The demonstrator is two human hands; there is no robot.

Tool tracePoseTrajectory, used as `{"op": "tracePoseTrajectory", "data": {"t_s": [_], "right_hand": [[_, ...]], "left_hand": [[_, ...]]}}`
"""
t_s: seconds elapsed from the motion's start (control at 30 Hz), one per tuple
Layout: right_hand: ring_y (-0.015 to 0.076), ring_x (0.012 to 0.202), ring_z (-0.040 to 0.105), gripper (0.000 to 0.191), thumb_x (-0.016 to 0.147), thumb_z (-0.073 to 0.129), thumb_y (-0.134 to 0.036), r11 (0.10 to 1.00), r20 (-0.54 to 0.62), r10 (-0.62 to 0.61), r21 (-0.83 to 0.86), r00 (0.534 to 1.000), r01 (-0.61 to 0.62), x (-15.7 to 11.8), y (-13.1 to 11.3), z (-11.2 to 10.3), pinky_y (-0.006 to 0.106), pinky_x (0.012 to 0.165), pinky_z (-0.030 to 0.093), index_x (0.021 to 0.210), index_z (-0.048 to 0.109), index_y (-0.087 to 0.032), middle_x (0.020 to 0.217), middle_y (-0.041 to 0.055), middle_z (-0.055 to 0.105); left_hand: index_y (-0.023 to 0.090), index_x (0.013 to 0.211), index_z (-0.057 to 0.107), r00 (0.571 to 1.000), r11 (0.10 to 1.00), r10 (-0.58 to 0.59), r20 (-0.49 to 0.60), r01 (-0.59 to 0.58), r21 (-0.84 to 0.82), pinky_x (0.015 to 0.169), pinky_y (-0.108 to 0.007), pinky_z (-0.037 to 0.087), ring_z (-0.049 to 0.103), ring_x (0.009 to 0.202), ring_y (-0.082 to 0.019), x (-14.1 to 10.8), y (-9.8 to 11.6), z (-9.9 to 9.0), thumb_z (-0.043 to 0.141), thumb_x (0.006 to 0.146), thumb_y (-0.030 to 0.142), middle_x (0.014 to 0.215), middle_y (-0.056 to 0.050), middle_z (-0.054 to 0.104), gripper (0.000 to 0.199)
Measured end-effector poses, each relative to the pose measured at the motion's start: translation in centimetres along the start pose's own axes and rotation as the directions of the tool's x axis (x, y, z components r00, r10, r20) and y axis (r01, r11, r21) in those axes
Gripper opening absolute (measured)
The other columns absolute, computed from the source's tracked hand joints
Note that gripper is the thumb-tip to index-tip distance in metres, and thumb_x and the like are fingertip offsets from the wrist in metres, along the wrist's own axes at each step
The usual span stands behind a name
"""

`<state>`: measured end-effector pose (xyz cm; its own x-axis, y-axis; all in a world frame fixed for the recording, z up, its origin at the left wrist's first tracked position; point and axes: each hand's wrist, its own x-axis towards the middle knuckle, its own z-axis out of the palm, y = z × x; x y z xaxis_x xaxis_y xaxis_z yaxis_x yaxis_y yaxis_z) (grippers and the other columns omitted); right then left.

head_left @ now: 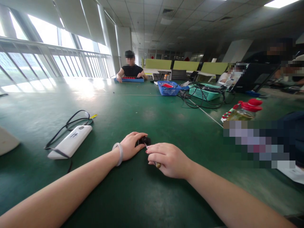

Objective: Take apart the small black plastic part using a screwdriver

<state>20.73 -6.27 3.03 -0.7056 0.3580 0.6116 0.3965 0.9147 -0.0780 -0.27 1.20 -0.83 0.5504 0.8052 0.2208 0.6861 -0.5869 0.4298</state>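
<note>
Free tabletop [118,110] ahead, white device [71,143] left

The left hand [129,147] covers part of a small black thing [144,140], so I can't tell what it is. The right hand [169,160] hides most of a thin tool [158,165]. A white thing [7,142] is cut off at the left edge. Blurry squares hide part of the bottle [245,112].
</note>
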Motion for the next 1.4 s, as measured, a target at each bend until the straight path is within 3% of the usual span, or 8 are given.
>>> {"op": "tracePoseTrajectory", "data": {"t_s": [0.33,0.7,0.9,1.03,1.17,1.27,1.4], "right_hand": [[0.0185,0.091,0.07,0.005,0.084,0.063,-0.022,0.927,-0.081,0.335,0.209,0.939,-0.313,-0.3,1.2,-0.1,0.032,0.082,0.056,0.088,0.061,-0.019,0.097,0.0076,0.073],[0.0188,0.094,0.068,0.002,0.085,0.061,-0.019,0.963,-0.005,0.241,0.129,0.971,-0.238,-0.2,1.1,-0.4,0.034,0.085,0.053,0.086,0.062,-0.019,0.101,0.0064,0.073],[0.0207,0.093,0.068,0.004,0.084,0.063,-0.023,0.965,-0.049,0.255,0.076,0.966,-0.251,-0.2,1.2,-0.5,0.037,0.083,0.052,0.086,0.064,-0.02,0.101,0.0063,0.073],[0.0197,0.091,0.068,0.005,0.082,0.065,-0.023,0.901,-0.095,0.415,0.178,0.905,-0.395,-0.1,1.4,-0.4,0.035,0.082,0.053,0.086,0.064,-0.02,0.098,0.0062,0.073],[0.0181,0.081,0.068,0.006,0.083,0.064,-0.026,0.764,-0.093,0.616,0.315,0.782,-0.564,-0.2,2.0,-0.3,0.032,0.076,0.054,0.085,0.066,-0.021,0.087,0.0036,0.072],[0.0183,0.077,0.068,0.008,0.082,0.064,-0.028,0.687,-0.1,0.688,0.407,0.719,-0.601,-0.3,2.5,-0.1,0.032,0.073,0.054,0.084,0.067,-0.02,0.082,0.0036,0.072],[0.0184,0.075,0.068,0.011,0.081,0.066,-0.029,0.643,-0.113,0.719,0.481,0.686,-0.595,-0.4,2.8,0.2,0.031,0.071,0.054,0.084,0.066,-0.019,0.082,0.0047,0.072]], "left_hand": [[0.024,0.127,0.053,1.0,1.0,-0.009,-0.003,0.009,0.005,0.102,-0.041,0.041,0.054,0.114,-0.025,-0.1,0.1,-0.1,0.056,0.084,0.033,0.119,-0.008,0.061,0.044],[0.023,0.125,0.054,1.0,1.0,-0.011,0.011,0.011,0.003,0.102,-0.04,0.041,0.054,0.114,-0.025,0.0,0.3,-0.2,0.056,0.084,0.033,0.119,-0.007,0.062,0.042],[0.021,0.123,0.055,1.0,1.0,-0.014,0.017,0.014,0.009,0.102,-0.04,0.041,0.054,0.114,-0.025,0.0,0.4,-0.3,0.055,0.085,0.033,0.118,-0.008,0.062,0.04],[0.022,0.123,0.054,1.0,1.0,-0.012,0.017,0.012,0.013,0.101,-0.04,0.041,0.054,0.114,-0.025,0.0,0.3,-0.3,0.055,0.085,0.034,0.118,-0.007,0.062,0.039],[0.023,0.123,0.054,1.0,1.0,-0.013,0.016,0.013,0.007,0.101,-0.041,0.041,0.054,0.113,-0.025,0.0,0.2,-0.3,0.055,0.085,0.034,0.119,-0.007,0.062,0.04],[0.023,0.124,0.054,1.0,1.0,-0.017,0.011,0.017,0.004,0.101,-0.041,0.041,0.055,0.112,-0.025,0.0,0.2,-0.2,0.056,0.084,0.034,0.119,-0.007,0.062,0.041],[0.024,0.123,0.054,1.0,1.0,-0.02,0.004,0.02,-0.001,0.101,-0.041,0.041,0.055,0.112,-0.025,0.0,0.2,-0.3,0.056,0.083,0.033,0.118,-0.007,0.062,0.041]]}}
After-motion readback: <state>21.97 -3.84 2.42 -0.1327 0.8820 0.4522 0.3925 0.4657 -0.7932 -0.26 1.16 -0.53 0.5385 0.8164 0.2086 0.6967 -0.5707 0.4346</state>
